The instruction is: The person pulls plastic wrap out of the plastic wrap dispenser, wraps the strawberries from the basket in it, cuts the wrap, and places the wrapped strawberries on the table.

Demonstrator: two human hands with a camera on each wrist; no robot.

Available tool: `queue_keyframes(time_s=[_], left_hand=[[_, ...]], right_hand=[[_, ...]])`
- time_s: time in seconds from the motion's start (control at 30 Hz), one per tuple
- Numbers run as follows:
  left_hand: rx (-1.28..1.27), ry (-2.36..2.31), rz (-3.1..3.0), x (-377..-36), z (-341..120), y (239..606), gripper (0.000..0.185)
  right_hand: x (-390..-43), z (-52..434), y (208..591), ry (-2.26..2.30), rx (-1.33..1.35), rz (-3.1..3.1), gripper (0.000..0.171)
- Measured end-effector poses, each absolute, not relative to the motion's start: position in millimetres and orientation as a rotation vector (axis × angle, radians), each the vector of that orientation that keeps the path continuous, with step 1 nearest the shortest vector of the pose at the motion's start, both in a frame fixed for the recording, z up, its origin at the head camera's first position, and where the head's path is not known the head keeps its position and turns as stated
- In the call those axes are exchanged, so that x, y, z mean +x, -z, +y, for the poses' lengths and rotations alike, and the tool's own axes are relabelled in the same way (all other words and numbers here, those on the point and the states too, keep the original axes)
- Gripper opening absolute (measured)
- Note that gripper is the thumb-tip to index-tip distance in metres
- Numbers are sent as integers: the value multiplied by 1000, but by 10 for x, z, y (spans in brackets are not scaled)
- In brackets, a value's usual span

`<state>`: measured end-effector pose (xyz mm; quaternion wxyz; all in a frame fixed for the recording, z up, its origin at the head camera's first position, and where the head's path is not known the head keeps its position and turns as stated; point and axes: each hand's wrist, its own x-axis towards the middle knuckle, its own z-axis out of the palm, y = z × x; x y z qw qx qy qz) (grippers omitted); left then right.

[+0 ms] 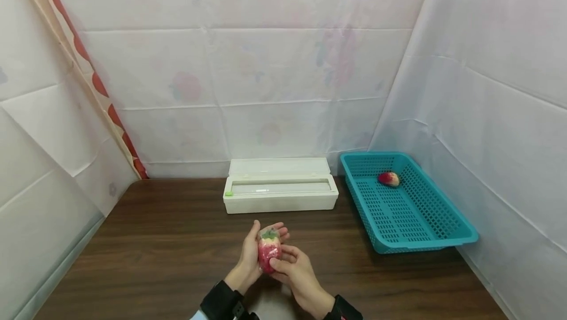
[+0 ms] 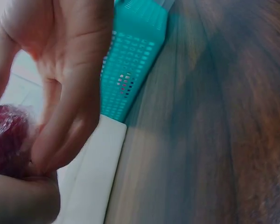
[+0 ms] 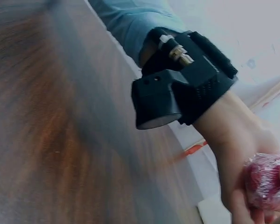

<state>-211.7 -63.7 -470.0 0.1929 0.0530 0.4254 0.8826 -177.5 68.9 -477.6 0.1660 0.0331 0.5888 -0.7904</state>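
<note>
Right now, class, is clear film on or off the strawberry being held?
On: shiny, crinkled clear film covers the strawberry in both wrist views. Whether it is sealed all round, I cannot tell.

Dark wooden table, white sheets behind

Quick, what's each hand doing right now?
Left hand: open, plastic-wrapped strawberry resting against its palm.
Right hand: closed, pinching the same strawberry's lower end.

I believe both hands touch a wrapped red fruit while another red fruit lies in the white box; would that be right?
Not quite: the head view shows the other red fruit in the blue basket, not the white box. The left hand and right hand do touch the wrapped red fruit.
</note>
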Motion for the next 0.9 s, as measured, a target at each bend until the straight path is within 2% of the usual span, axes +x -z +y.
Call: queue_keyframes(time_s=[0.23, 0.5, 0.9], left_hand=[[160, -2481, 1032, -2075, -624, 4687, 71], [42, -2532, 1060, -2089, -586, 4766, 55], [-9, -2542, 1155, -2098, -542, 4786, 54]], right_hand=[[-1728, 629, 4828, 2310, 237, 1705, 49], [-1733, 597, 4828, 2318, 275, 1760, 49], [-1735, 571, 4823, 2350, 316, 1788, 49]])
